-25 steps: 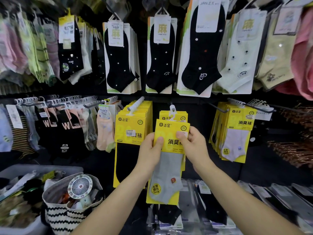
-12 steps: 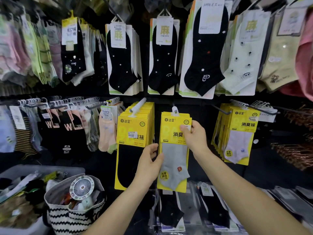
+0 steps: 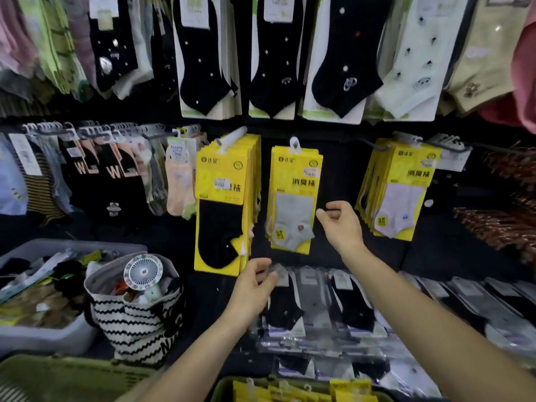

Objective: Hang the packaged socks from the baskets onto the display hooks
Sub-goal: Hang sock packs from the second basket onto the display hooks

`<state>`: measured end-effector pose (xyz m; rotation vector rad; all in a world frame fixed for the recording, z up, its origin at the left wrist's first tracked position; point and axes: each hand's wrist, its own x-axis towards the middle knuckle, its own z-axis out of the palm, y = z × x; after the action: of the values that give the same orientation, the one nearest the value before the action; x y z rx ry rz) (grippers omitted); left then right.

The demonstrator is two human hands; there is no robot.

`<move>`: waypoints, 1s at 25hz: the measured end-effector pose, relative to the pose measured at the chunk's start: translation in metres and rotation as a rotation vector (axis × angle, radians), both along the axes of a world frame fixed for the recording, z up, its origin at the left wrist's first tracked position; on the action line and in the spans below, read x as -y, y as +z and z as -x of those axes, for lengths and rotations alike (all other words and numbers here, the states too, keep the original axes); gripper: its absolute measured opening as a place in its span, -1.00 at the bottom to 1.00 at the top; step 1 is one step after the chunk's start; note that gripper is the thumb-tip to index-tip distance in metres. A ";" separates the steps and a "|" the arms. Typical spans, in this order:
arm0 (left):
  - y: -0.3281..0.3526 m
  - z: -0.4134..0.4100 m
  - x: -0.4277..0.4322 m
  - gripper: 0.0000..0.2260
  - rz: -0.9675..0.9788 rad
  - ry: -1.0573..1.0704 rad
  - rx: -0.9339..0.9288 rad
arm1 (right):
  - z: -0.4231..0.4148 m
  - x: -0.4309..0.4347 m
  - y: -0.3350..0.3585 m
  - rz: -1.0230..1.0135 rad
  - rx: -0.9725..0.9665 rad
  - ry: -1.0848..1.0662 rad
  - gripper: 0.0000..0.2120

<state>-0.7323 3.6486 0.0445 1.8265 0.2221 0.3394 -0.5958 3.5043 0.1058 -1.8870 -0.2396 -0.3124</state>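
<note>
**Grey-sock pack hanging on its hook, both hands free**

The dark display wall (image 3: 435, 250) is filling the head view. A top row of black ankle socks (image 3: 203, 59) is hanging on white cards. At lower left a grey bin (image 3: 43, 340) is holding loose sock packs. A green basket (image 3: 223, 390) at the bottom edge is holding yellow packs (image 3: 304, 391). A striped bag (image 3: 136, 329) is standing just beside the bin, with a small white fan (image 3: 142, 272) sticking out of its top.

Three groups of yellow card packs are hanging on the middle row. They are a thick black-sock stack (image 3: 223, 198) at left, the grey-sock pack (image 3: 294, 198) in the centre, and a white-sock stack (image 3: 397, 192) at right. The grey-sock pack is hanging upright from the hook (image 3: 294, 143), in front of a few like packs.

The right hand (image 3: 340, 224) is hovering just beside the pack's right edge. Its grip is loosely curled and holding nothing. Contact between fingertip and card: cannot tell.

The left hand (image 3: 252, 291) is hanging lower, just under the bottom corner of the black-sock stack. Its grip is relaxed and part spread, and it is pinching nothing. Its fingertips are blurring over the clear flat packs (image 3: 319, 309) lying on the shelf below.
</note>
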 end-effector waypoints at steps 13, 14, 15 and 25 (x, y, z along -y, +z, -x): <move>-0.203 0.090 0.038 -0.76 -0.011 0.002 -0.512 | 0.146 0.109 -0.257 0.561 -0.528 0.320 -0.84; -0.212 0.091 0.037 -0.75 -0.056 -0.016 -0.525 | 0.154 0.114 -0.266 0.571 -0.551 0.325 -0.88; -0.218 0.091 0.035 -0.75 -0.093 -0.025 -0.531 | 0.163 0.119 -0.275 0.572 -0.567 0.316 -0.91; -0.260 0.123 0.018 -0.73 0.041 0.385 -0.556 | 0.241 0.055 -0.347 0.530 -0.662 0.257 -0.37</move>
<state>-0.8554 3.6305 -0.2158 1.7989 0.9661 0.0801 -0.8371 3.4497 -0.2409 -2.3291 -0.1128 0.6046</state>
